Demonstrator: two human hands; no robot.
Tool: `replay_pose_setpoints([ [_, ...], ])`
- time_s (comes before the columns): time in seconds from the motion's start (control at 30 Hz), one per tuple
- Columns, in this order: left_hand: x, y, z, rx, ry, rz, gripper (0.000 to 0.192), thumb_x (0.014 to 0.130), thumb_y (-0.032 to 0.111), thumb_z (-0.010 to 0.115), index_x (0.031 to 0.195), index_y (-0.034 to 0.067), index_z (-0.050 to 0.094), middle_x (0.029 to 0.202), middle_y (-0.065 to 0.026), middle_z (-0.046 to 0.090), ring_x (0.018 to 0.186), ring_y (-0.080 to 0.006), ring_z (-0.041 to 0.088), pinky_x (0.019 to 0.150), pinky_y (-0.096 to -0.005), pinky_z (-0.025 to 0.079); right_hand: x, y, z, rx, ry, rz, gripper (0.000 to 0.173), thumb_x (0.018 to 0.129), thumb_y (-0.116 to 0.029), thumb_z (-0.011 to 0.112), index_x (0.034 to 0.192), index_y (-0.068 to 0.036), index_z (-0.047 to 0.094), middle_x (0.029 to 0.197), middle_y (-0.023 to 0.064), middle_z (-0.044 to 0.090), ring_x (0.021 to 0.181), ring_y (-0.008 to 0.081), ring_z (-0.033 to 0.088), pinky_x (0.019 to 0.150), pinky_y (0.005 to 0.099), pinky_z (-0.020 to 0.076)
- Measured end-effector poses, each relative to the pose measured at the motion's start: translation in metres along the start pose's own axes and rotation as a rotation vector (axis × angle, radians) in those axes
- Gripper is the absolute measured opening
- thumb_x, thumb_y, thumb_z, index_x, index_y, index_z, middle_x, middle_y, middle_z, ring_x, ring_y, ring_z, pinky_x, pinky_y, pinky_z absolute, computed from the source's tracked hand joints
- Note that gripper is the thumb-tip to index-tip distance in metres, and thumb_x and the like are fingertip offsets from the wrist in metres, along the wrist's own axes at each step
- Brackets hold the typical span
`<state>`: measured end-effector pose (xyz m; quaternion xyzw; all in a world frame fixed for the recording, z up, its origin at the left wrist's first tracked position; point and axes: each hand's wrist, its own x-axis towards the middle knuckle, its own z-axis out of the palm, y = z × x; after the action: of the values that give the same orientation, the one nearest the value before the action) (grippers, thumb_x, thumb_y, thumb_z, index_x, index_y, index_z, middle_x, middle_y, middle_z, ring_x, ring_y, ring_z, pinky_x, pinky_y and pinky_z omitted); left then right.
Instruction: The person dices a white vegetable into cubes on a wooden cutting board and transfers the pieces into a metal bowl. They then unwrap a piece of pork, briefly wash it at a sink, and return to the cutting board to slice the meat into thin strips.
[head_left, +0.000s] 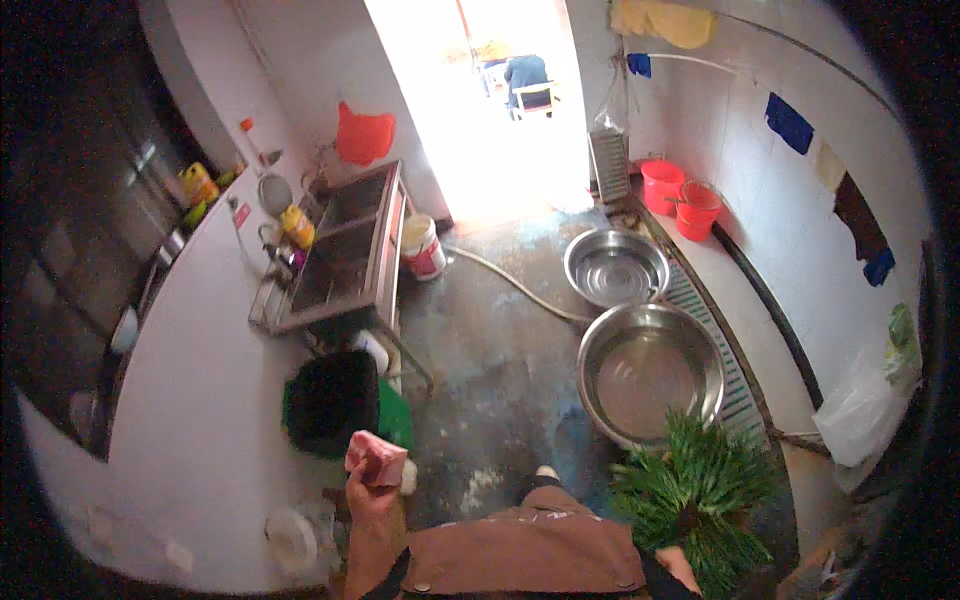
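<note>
My left hand holds up a pinkish-red block, which looks like raw meat, beside a dark bin with a green edge. At the lower right, my right hand is at the edge of a large bunch of long green leaves; its fingers are mostly hidden, so its grip cannot be told. Just beyond the leaves, a large steel basin stands on the floor, and a smaller steel basin touches or nearly touches its far rim. Both seem to hold water.
To the left stands a steel sink unit with a white bucket next to it. A hose crosses the floor to the basins. Red buckets stand along the right wall beside a drain grate. A bright doorway opens ahead, with a person seated outside.
</note>
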<state>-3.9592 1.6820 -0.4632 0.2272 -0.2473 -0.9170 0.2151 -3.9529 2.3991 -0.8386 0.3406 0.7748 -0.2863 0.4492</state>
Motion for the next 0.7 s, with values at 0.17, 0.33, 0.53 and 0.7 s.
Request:
replay_pose_setpoints([
  [0.17,0.234,0.018,0.128,0.000,-0.256,-0.014,0.047,0.082,0.029,0.077,0.124,0.015,0.061,0.113,-0.0029,0.067,0.104,-0.0250,0.064,0.087,-0.0413,0.055,0.059,-0.158,-0.030,0.092,0.117,0.036,0.029,0.092,-0.021,0.058,0.070,-0.003,0.059,0.062,0.0132,0.060,0.049,0.0263,0.053,0.052,0.0434,0.0440],
  [0.33,0.385,0.052,0.193,-0.015,-0.234,0.008,0.051,0.085,0.026,0.072,0.132,0.014,0.057,0.121,-0.0058,0.065,0.111,-0.0272,0.062,0.091,-0.0473,0.054,0.136,-0.496,-0.082,0.091,0.417,-0.286,0.024,0.090,-0.023,0.056,0.077,-0.004,0.063,0.062,0.0129,0.062,0.048,0.0256,0.057,0.050,0.0422,0.0457],
  [0.53,0.513,0.127,0.164,-0.026,-0.106,0.084,0.047,0.089,0.035,0.064,0.131,0.015,0.058,0.125,-0.0055,0.064,0.117,-0.0274,0.059,0.098,-0.0511,0.047,0.072,-1.072,-0.047,0.036,0.495,-1.246,0.026,0.086,-0.025,0.060,0.092,0.000,0.066,0.077,0.0172,0.068,0.072,0.0287,0.068,0.065,0.0415,0.0520],
  [0.7,0.663,0.184,0.112,-0.120,0.227,0.309,0.045,0.090,0.040,0.064,0.130,0.019,0.059,0.134,-0.0023,0.059,0.124,-0.0274,0.055,0.103,-0.0543,0.044,-0.077,-1.394,0.082,0.000,0.145,-1.501,0.022,0.089,-0.023,0.063,0.098,-0.004,0.070,0.082,0.0167,0.071,0.074,0.0264,0.070,0.069,0.0381,0.0546],
])
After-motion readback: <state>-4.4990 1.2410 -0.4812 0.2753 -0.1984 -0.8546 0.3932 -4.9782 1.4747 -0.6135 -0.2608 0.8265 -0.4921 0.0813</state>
